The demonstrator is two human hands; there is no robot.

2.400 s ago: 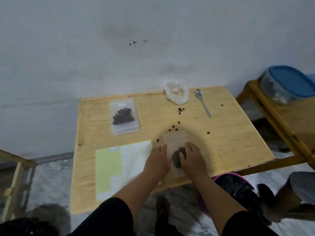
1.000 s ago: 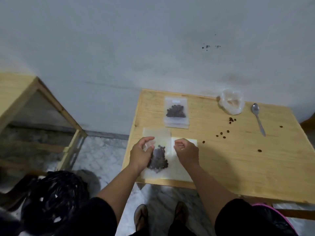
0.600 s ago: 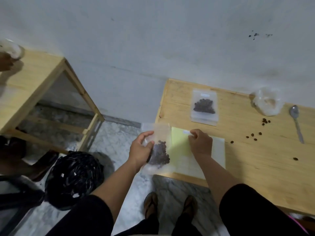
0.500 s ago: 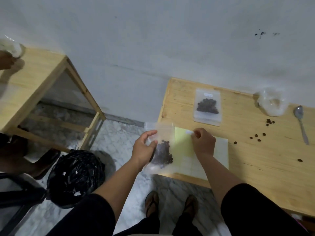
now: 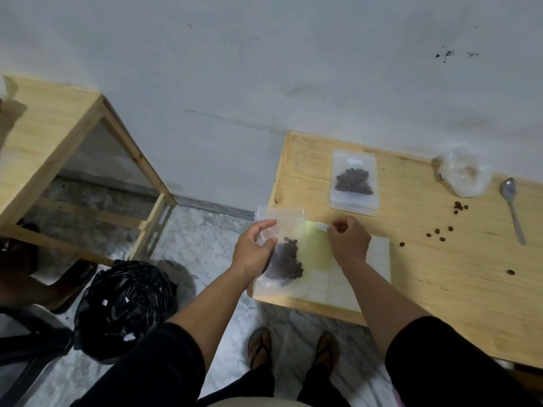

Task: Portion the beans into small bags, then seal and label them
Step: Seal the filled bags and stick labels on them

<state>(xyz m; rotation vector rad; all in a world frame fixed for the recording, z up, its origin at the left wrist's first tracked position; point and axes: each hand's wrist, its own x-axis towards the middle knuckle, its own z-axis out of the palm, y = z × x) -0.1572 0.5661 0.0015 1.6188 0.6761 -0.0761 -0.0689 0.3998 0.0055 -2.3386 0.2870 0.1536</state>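
Observation:
My left hand (image 5: 255,250) grips a clear zip bag of dark beans (image 5: 286,258) by its left side, holding it over the table's front left corner. My right hand (image 5: 349,241) pinches a small white label (image 5: 322,227) just above the sheet of labels (image 5: 346,277), which is yellow-green at its left and white at its right. A labelled bag of beans (image 5: 353,183) lies flat on a small stack of bags near the back of the wooden table (image 5: 440,283).
A crumpled clear plastic bag (image 5: 465,176), a metal spoon (image 5: 512,210) and loose beans (image 5: 440,233) lie at the back right. A second wooden table (image 5: 50,142) stands on the left, a black rubbish bag (image 5: 126,304) on the floor beside it.
The bean bag went from lying on the table under both hands to being held up by my left hand. My right hand moved to the label sheet and lifted a white label off it.

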